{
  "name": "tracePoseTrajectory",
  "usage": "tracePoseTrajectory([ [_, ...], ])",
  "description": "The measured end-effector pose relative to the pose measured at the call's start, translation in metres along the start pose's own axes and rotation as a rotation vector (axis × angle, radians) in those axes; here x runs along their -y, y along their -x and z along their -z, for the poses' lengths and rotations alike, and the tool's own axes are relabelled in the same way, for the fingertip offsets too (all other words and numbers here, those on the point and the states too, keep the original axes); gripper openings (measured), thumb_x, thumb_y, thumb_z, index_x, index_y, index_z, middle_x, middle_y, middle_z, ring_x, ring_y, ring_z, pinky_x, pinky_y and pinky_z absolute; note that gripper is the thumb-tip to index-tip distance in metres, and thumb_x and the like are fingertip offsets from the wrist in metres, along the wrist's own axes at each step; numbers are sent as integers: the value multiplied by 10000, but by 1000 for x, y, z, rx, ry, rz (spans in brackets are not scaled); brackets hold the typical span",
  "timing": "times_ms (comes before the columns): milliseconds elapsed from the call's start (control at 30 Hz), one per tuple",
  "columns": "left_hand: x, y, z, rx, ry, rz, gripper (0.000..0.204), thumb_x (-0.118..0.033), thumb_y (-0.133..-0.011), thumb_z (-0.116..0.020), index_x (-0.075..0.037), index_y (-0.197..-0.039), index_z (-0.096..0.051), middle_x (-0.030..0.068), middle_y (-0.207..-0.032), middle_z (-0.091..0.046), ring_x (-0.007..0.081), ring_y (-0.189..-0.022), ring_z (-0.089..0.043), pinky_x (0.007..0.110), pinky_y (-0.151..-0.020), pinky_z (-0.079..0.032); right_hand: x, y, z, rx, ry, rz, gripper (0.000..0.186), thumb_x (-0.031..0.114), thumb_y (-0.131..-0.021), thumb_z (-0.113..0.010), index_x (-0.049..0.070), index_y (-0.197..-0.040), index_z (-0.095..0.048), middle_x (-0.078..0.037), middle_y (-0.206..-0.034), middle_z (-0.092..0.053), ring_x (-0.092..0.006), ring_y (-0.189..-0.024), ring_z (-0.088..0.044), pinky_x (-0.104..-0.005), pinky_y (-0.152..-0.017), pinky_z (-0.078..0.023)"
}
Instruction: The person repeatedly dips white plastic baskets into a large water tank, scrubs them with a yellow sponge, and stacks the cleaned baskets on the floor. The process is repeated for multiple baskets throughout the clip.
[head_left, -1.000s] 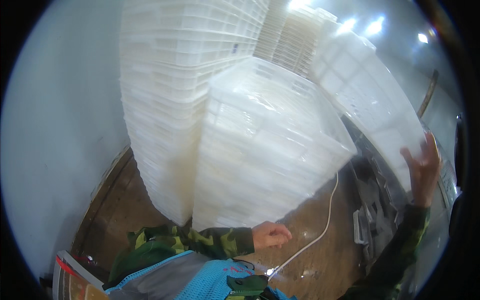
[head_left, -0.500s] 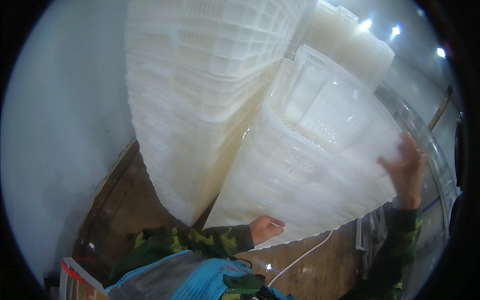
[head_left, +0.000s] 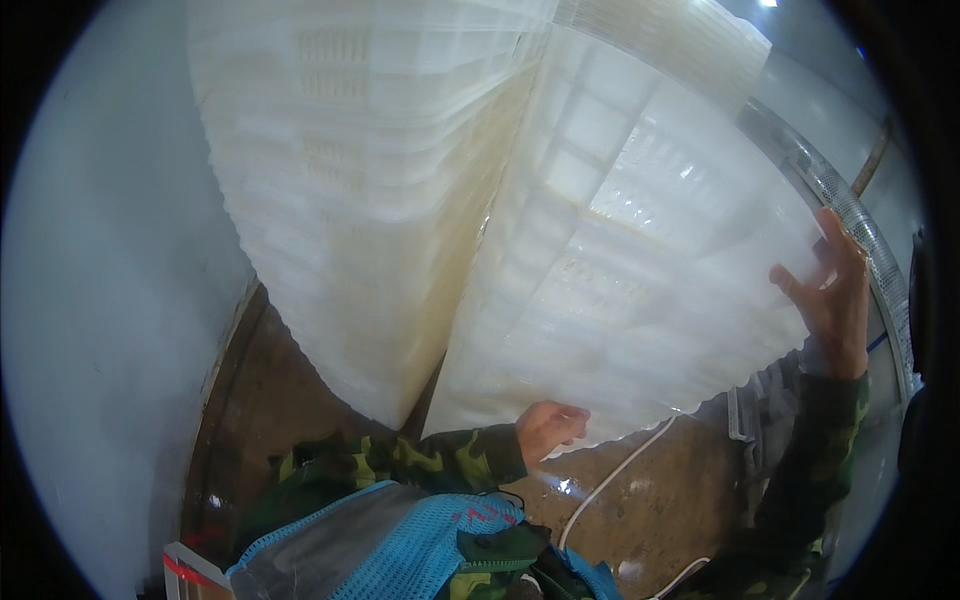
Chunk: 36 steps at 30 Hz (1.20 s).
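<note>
Two tall stacks of white plastic crates stand side by side, a left stack [head_left: 330,210] and a right stack [head_left: 620,270], both smeared by motion. My right hand [head_left: 835,290] is at the right side of the right stack, thumb and fingers spread apart. Whether its fingers touch the crates I cannot tell. Low in front of the same stack is my left hand [head_left: 553,428], its fingers curled in, with nothing visible in them. Both arms wear camouflage sleeves.
More white crates [head_left: 690,45] rise behind the right stack. A pale wall [head_left: 90,250] runs along the left. On the wet brown floor [head_left: 660,510] lies a white cord [head_left: 610,475]. A perforated metal strip [head_left: 830,180] curves along the right. Blue mesh [head_left: 420,550] hangs at my front.
The whole view has shifted. My right hand has moved up along the right stack, its fingers spread. The right stack's open top crate no longer shows; a gridded white surface does. My left hand stays low, curled.
</note>
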<state>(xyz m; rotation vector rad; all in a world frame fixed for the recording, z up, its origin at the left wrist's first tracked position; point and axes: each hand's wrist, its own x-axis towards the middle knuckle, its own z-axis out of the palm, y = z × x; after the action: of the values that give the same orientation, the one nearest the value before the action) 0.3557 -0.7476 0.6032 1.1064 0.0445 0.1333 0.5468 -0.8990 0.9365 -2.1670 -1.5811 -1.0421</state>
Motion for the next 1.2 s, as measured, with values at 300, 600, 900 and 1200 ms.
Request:
tracePoseTrajectory([
  [300,32,-27,-65,14,-53,-31,239,-194,-930,-492,-6,-1059,-562,112,-984,-624,218,-877,-634,337,-821,-514,20,30,15,-410,-44,194,564,313,-661,-808,56,-1112,-588,-133,-1108,-553,-287,-991,-551,-401,-862,-450],
  [600,152,-35,-152,327,-168,423,202,-201,-935,-555,-27,-1038,-568,122,-970,-629,243,-832,-651,347,-729,-528,75,458,-29,-161,118,-1073,654,278,-660,-776,44,-1213,-517,-161,-1189,-512,-338,-1136,-473,-448,-962,-370],
  [900,231,-76,-211,507,-371,837,180,-196,-931,-561,-40,-1019,-567,112,-969,-621,213,-813,-646,315,-723,-510,163,779,24,110,468,-2184,463,296,-741,-677,-8,-1078,-584,-214,-1083,-600,-384,-1033,-556,-478,-874,-437],
  [1200,308,-80,-263,496,-561,990,174,-198,-924,-551,-41,-995,-577,116,-962,-624,234,-812,-651,340,-735,-514,137,960,11,500,339,-2405,429,389,-746,-675,64,-1024,-639,-174,-962,-649,-347,-966,-604,-452,-839,-475],
])
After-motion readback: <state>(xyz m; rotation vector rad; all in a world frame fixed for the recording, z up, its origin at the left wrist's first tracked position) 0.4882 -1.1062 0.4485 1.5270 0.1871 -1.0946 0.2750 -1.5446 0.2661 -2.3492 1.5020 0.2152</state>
